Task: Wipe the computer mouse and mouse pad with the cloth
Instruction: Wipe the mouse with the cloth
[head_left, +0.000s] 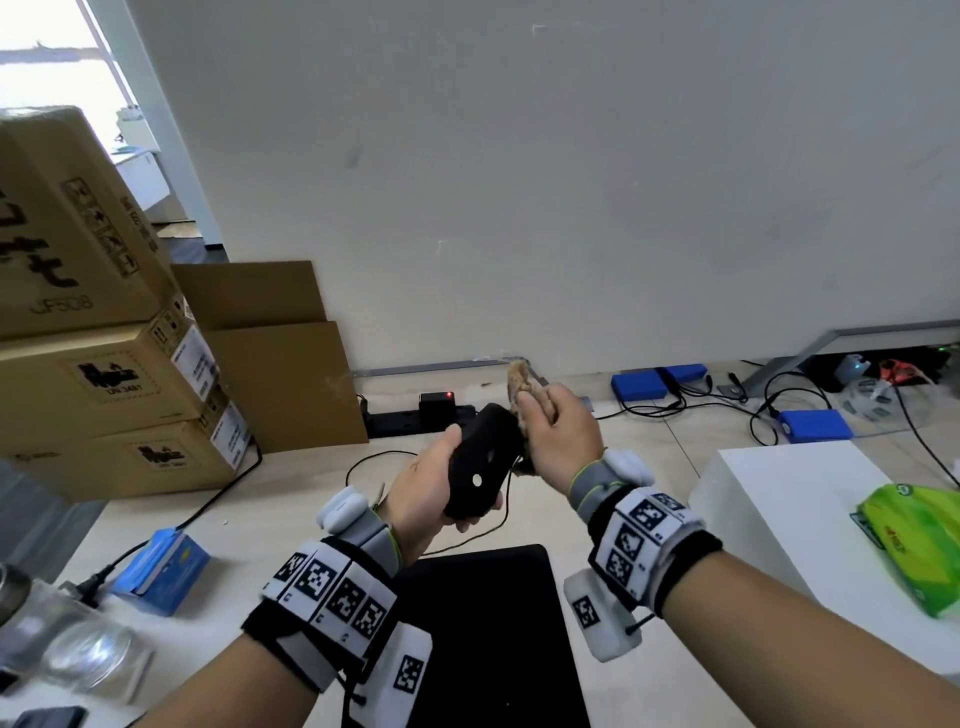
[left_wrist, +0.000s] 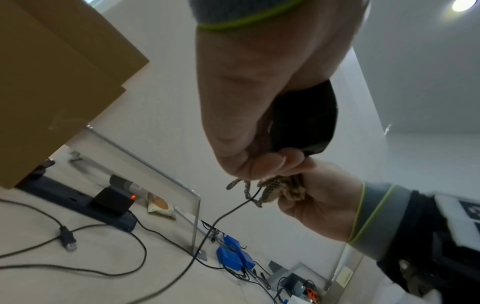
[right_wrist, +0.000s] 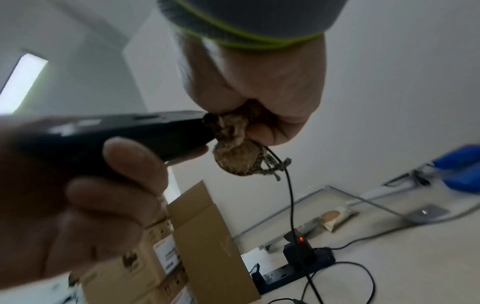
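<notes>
My left hand grips a black wired computer mouse above the desk, its underside turned up towards me. My right hand holds a bunched brown cloth pressed against the mouse's far end. In the left wrist view the mouse shows past the palm, with the cloth under the right hand's fingers. The right wrist view shows the mouse lying level and the cloth wadded at its tip, with the cable hanging down. The black mouse pad lies on the desk below both hands.
Stacked cardboard boxes stand at the left. A black power strip and cables lie by the wall. Blue boxes sit at the back right, a white block with a green packet at the right, and a small blue box at the left.
</notes>
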